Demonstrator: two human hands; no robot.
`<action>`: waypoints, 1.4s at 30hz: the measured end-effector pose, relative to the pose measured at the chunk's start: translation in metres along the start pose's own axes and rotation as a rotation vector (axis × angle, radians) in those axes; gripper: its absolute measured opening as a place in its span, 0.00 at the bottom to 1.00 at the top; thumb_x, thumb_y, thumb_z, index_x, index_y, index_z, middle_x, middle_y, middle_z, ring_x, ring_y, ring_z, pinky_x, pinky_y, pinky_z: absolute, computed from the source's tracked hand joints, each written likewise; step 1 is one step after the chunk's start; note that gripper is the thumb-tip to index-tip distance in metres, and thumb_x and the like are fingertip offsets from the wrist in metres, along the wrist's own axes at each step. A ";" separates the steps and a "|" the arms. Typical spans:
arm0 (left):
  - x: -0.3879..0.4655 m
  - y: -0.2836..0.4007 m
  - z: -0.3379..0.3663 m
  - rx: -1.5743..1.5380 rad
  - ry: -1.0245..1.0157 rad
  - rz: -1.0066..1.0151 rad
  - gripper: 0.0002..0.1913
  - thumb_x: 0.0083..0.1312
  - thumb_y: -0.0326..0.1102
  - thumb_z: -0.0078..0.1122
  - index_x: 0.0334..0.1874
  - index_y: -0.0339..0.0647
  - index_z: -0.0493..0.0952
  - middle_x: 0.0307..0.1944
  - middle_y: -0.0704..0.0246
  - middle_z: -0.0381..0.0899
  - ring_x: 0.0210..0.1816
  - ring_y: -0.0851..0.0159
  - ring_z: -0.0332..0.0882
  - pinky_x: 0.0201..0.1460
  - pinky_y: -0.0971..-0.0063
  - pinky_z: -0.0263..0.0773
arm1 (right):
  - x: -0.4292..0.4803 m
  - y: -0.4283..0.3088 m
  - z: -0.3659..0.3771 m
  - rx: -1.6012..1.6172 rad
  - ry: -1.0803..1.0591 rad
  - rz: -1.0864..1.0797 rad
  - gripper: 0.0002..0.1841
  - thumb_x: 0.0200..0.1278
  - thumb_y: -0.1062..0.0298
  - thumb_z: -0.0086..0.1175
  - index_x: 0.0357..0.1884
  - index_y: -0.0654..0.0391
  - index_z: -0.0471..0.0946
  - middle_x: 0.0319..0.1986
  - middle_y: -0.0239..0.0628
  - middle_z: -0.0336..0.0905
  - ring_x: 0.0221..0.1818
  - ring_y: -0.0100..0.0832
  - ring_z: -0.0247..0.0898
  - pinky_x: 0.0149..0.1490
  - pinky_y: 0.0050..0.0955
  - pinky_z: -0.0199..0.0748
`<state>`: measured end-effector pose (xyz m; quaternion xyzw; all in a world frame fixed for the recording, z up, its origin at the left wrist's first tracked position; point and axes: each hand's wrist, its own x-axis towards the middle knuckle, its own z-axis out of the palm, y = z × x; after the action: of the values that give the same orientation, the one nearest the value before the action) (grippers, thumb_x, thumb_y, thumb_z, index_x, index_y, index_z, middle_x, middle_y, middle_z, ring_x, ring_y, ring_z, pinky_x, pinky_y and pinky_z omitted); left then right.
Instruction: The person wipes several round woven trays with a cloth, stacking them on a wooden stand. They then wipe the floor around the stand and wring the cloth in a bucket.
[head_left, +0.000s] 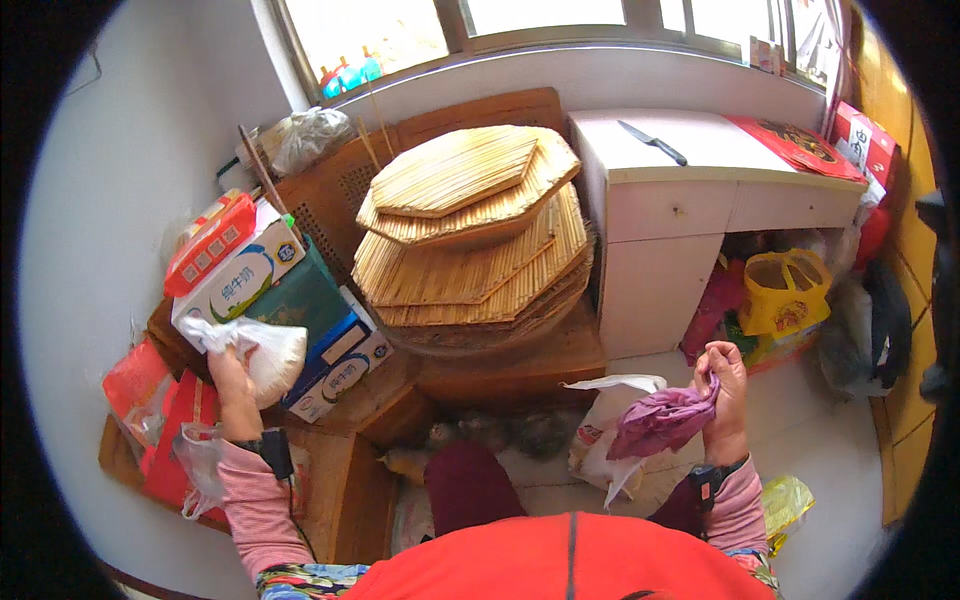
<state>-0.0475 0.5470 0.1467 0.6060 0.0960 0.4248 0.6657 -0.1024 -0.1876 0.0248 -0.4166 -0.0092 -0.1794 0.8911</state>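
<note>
My left hand (234, 375) grips a filled white plastic bag (276, 356) by its gathered neck. The bag hangs in front of stacked cartons, among them a white milk carton (225, 289); I cannot tell whether it touches them. On the right, my right hand (726, 390) pinches the top of a purple plastic bag or cloth (660, 427), which droops crumpled below the fingers. Behind and below it stands a white woven sack (604, 431) with its mouth loose. Whether the purple piece touches the sack is unclear.
Octagonal straw-stalk lids (465, 169) are piled on a wooden bench (525, 364) ahead. A kitchen knife (652, 142) lies on the white cabinet (652, 281) beside red paper decorations (799, 146). A yellow bag (784, 292) sits beneath the cabinet top. Red bags (180, 442) lie at left.
</note>
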 end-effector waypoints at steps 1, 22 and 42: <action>0.003 0.023 0.024 -0.023 -0.030 -0.009 0.14 0.73 0.29 0.46 0.59 0.41 0.71 0.50 0.67 0.78 0.51 0.63 0.79 0.45 0.66 0.81 | 0.002 -0.004 -0.001 0.060 -0.026 -0.021 0.05 0.72 0.68 0.53 0.45 0.56 0.73 0.25 0.32 0.73 0.16 0.17 0.59 0.20 0.15 0.56; -0.036 0.178 0.516 -0.076 -0.514 0.142 0.08 0.73 0.24 0.47 0.48 0.25 0.70 0.43 0.52 0.78 0.41 0.54 0.83 0.46 0.62 0.86 | 0.058 0.040 -0.110 0.319 0.244 0.042 0.06 0.71 0.64 0.55 0.43 0.54 0.75 0.28 0.32 0.75 0.18 0.19 0.62 0.22 0.16 0.58; 0.008 0.097 0.482 0.441 -0.681 0.030 0.25 0.66 0.32 0.64 0.62 0.35 0.67 0.51 0.60 0.76 0.49 0.60 0.77 0.51 0.65 0.80 | 0.056 0.026 -0.092 0.342 0.180 0.062 0.08 0.72 0.62 0.54 0.45 0.54 0.76 0.29 0.26 0.74 0.19 0.15 0.60 0.22 0.16 0.57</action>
<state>0.2235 0.1939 0.3554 0.8417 -0.0497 0.1788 0.5071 -0.0542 -0.2582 -0.0455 -0.2416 0.0534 -0.1842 0.9512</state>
